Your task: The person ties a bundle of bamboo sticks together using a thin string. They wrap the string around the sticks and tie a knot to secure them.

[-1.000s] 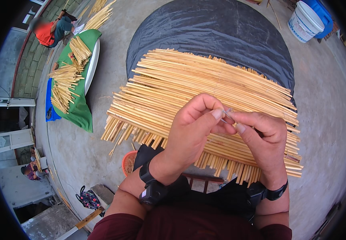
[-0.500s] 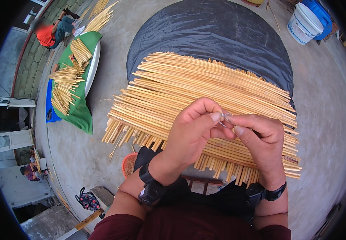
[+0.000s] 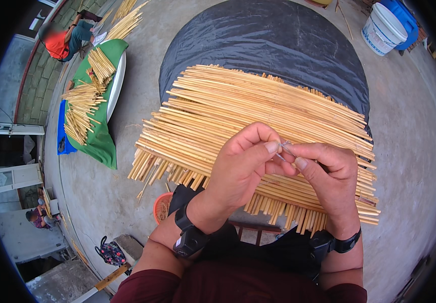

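Over a wide layer of straw-coloured reed stalks (image 3: 218, 113), my two hands meet with their fingertips almost touching. My left hand (image 3: 243, 164) pinches a thin, pale grey string (image 3: 285, 146) between thumb and forefinger. Facing it, my right hand (image 3: 331, 174) grips the same string with thumb and forefinger; its other fingers are curled. The string looks looped or twisted between the fingertips, too fine to make out clearly. The stalks lie side by side on a round table covered with a black plastic sheet (image 3: 263, 35), their near ends overhanging my lap.
On the left stands another table with a green cloth (image 3: 108, 146) and shorter stalks (image 3: 83, 103); a person in orange (image 3: 59, 45) sits beyond it. An orange basket (image 3: 162, 207) is by my left forearm. A white bucket (image 3: 383, 30) stands at the far right.
Both hands stay nearly in place, still pinching the string, with only slight finger shifts. The seated person in orange has moved an arm a little.
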Action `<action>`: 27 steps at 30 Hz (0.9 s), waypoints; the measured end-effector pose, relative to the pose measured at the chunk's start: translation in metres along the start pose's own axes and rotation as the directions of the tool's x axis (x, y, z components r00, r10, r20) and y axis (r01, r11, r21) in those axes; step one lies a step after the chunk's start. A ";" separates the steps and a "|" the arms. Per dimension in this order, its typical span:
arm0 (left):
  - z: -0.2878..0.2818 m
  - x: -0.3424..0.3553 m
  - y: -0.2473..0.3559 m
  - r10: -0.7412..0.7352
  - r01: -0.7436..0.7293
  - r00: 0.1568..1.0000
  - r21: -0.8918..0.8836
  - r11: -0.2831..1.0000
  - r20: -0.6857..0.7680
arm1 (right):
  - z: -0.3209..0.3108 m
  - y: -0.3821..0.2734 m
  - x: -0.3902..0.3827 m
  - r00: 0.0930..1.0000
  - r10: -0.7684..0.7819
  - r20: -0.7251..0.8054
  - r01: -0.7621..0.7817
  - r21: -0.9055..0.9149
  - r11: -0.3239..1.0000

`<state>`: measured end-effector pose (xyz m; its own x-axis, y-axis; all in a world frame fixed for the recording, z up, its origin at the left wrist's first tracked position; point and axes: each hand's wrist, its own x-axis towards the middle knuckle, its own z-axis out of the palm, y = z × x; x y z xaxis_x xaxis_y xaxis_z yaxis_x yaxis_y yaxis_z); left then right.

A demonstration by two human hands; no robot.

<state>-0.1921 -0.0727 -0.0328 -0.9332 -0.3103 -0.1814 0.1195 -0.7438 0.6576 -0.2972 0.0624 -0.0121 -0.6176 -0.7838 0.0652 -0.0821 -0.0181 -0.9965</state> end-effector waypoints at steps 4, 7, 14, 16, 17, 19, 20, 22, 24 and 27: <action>0.000 0.000 0.000 -0.002 0.002 1.000 0.009 1.000 -0.002 | 0.000 0.001 0.000 1.000 0.012 -0.005 -0.012 0.014 1.000; 0.000 0.000 0.000 0.006 -0.006 1.000 0.022 1.000 0.004 | 0.000 0.001 0.000 1.000 0.016 -0.002 -0.016 0.016 1.000; -0.001 0.000 0.000 0.000 0.000 1.000 0.056 0.998 -0.001 | -0.001 0.001 0.000 1.000 0.014 0.000 -0.014 0.009 1.000; -0.001 0.000 0.000 0.002 -0.002 1.000 0.049 0.999 0.009 | -0.003 0.001 0.000 1.000 0.011 0.010 -0.011 -0.013 1.000; -0.001 0.000 0.000 -0.001 0.000 1.000 0.051 0.999 0.012 | -0.003 0.001 0.000 1.000 0.014 0.011 -0.014 -0.012 1.000; -0.001 0.000 -0.001 0.002 -0.003 1.000 0.046 0.999 0.015 | -0.003 0.001 0.001 1.000 0.007 0.007 -0.007 -0.014 1.000; -0.001 0.000 -0.001 0.000 0.000 1.000 0.048 0.999 0.012 | -0.004 0.001 0.001 1.000 0.012 0.011 -0.012 -0.014 1.000; -0.001 0.000 -0.001 0.001 -0.002 1.000 0.043 0.999 0.013 | -0.004 0.001 0.001 1.000 0.018 0.018 -0.017 -0.016 1.000; -0.001 0.000 -0.002 -0.005 0.004 1.000 0.047 0.999 0.013 | -0.004 0.000 0.000 1.000 0.021 0.020 -0.022 0.010 1.000; -0.001 0.000 -0.001 -0.018 0.016 1.000 0.085 0.996 0.020 | -0.006 -0.001 0.000 0.999 0.041 0.030 -0.041 0.020 0.999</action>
<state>-0.1917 -0.0730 -0.0344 -0.9416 -0.2855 -0.1785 0.0756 -0.6960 0.7141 -0.3016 0.0658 -0.0105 -0.5966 -0.8022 0.0231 -0.0410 0.0017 -0.9992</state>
